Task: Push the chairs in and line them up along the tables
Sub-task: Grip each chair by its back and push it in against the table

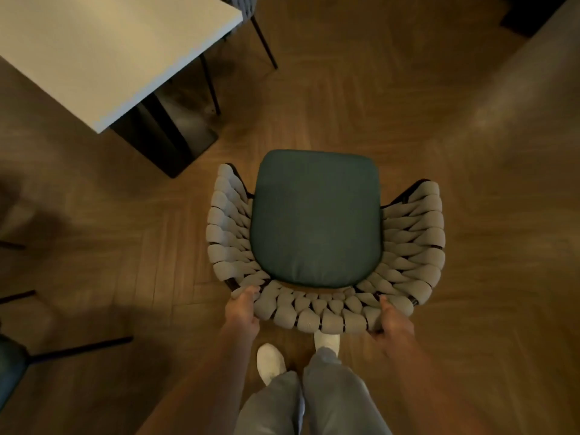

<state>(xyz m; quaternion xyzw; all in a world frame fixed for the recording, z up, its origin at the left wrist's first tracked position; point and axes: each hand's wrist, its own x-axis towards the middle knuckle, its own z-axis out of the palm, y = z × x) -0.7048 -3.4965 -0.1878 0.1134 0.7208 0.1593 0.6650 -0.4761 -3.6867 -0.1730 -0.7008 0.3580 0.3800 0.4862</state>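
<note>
A chair (317,221) with a dark green seat cushion and a curved backrest of woven grey straps stands on the wooden floor just in front of me, seat pointing away. My left hand (243,309) grips the left end of the backrest rim. My right hand (392,318) grips the right end of the same rim. A white table (103,48) with a dark pedestal base fills the upper left; the chair stands apart from its near corner, to the right.
Another chair (248,7) with thin black legs shows partly beyond the table's far edge. Black legs and a green seat of a further chair (12,368) poke in at the lower left. Herringbone floor spreads to the right. My feet stand behind the chair.
</note>
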